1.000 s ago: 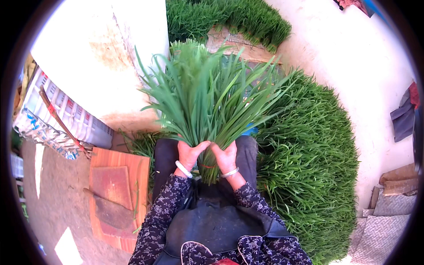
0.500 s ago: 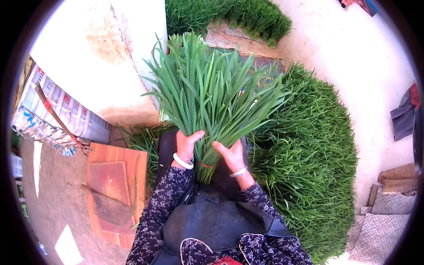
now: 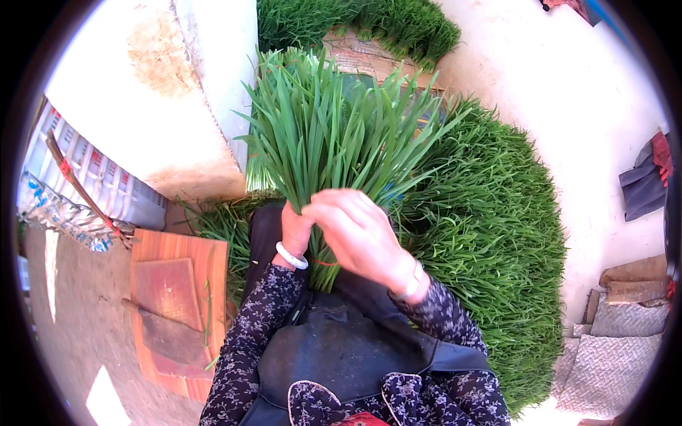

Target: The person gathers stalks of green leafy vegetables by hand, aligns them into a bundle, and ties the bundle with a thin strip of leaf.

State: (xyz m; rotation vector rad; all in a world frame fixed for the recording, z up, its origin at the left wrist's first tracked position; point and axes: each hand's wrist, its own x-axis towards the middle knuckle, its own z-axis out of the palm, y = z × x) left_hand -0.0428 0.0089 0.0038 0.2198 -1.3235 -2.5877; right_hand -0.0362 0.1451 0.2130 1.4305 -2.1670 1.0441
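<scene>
A large bunch of flat-leaved garlic chives (image 3: 341,149) stands in front of me, its leaves fanning upward and away. Low on its stems sits a red band (image 3: 325,263). My left hand (image 3: 295,231) is wrapped round the left side of the bunch, above that band. Across the front of the stems lies my right hand (image 3: 362,238), its back showing and its fingertips pressed together beside my left thumb. Whatever those fingertips pinch is hidden or too small to name.
A big heap of chives (image 3: 490,263) curves along my right, with more bunches (image 3: 405,32) at the back. To my left, an orange wooden board (image 3: 215,273) bears a smaller board and a broad-bladed knife (image 3: 167,334). White stacked crates (image 3: 99,167) stand beyond, near a white wall block (image 3: 177,92).
My right hand has left the right side of the bunch and crossed leftward over its front to my left thumb. The left hand keeps its hold. The whole view has shifted slightly.
</scene>
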